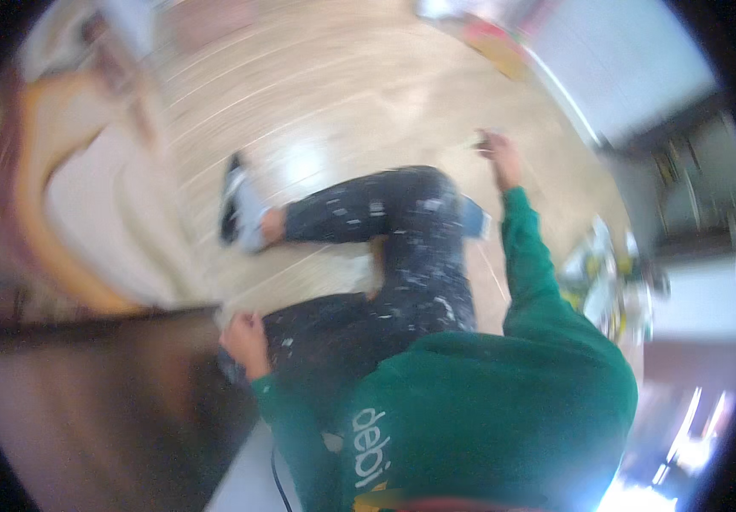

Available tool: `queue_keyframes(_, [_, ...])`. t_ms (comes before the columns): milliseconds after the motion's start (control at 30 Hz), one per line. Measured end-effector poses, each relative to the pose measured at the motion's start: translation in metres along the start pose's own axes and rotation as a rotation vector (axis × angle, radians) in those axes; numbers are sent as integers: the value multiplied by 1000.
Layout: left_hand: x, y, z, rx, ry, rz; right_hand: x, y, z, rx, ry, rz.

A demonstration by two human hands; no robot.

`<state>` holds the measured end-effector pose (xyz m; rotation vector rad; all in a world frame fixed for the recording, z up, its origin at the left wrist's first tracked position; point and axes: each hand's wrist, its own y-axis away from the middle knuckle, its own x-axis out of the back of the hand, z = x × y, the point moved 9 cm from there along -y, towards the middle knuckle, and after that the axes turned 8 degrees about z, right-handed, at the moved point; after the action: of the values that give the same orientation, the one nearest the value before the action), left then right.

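The picture is smeared by motion. My left hand (247, 341) is closed, with its fingers curled, beside my left thigh and near the edge of a brown wooden panel (104, 401). Anything inside it is too blurred to name. Reaching forward on the other side, my right hand (498, 154) is over the wooden floor (368, 94). Its fingers look pinched together, perhaps round something small and pale that I cannot make out. Between the hands are my legs in dark, white-speckled trousers (419, 247), bent at the knee, with one black and white shoe (244, 205) on the floor.
At the left lies cream, orange and maroon cloth (95, 179). Bags and bottles (602, 286) cluster at the right, below a dark shelf or rack (683, 188). A white cabinet-like surface (624, 68) stands at the far right, with a red and yellow item (496, 47) beside it.
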<state>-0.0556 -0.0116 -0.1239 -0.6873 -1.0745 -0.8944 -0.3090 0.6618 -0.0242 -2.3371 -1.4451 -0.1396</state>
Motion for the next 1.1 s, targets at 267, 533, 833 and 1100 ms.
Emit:
queue_keyframes(267, [-75, -15, 21, -207, 84, -202, 108, 204, 192, -552, 358, -134])
queue_keyframes(533, [-87, -24, 14, -294, -196, -155, 105, 243, 192, -426, 503, -53])
queue_keyframes(833, [-76, -15, 10, -291, -167, -38, 64, 141, 179, -10, 937, -261])
queue_keyframes(1100, [-74, -13, 14, -157, -192, -56, 68, 116, 213, -223, 933, -239])
